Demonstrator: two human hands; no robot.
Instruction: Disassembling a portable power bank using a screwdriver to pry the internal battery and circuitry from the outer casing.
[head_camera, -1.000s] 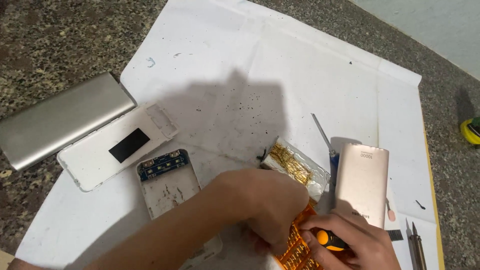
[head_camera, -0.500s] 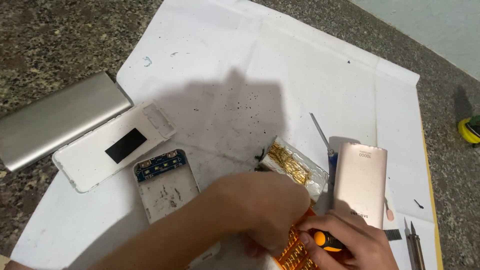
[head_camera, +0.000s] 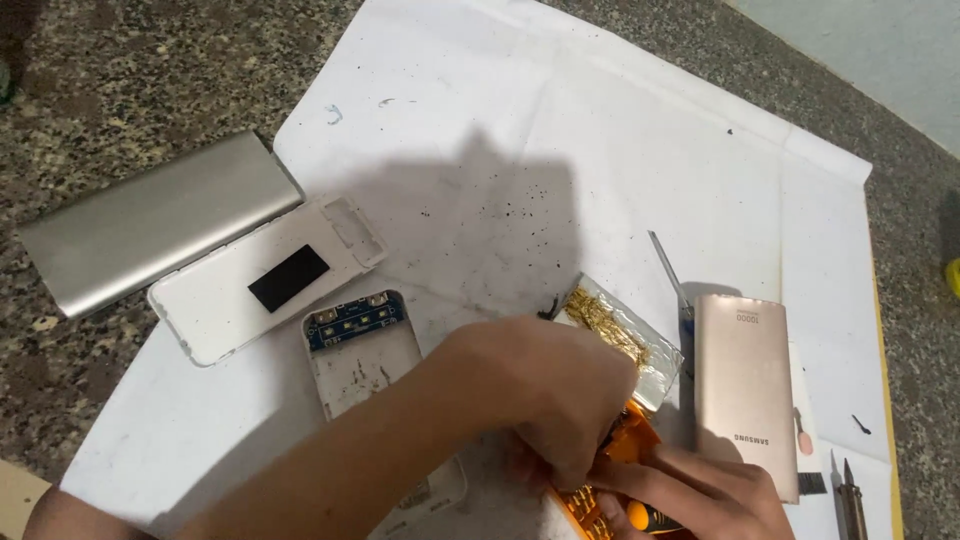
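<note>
The orange tool case (head_camera: 612, 470) at 5 o'clock is mostly hidden under both hands and cut off by the lower edge, so its contents are hard to make out. The left hand (head_camera: 545, 395) lies curled over it, fingers pressed down on its top; whether that grip actually closes around anything I cannot tell. The right hand (head_camera: 690, 495), partly out of view, pinches an orange-handled screwdriver (head_camera: 645, 517) against the case. Just beside, at 3 o'clock, lies a pink-gold power bank (head_camera: 745, 390); a foil-wrapped battery pack (head_camera: 620, 340) touches the left knuckles. All rests on white paper (head_camera: 600, 150) over the tabletop (head_camera: 120, 80).
</note>
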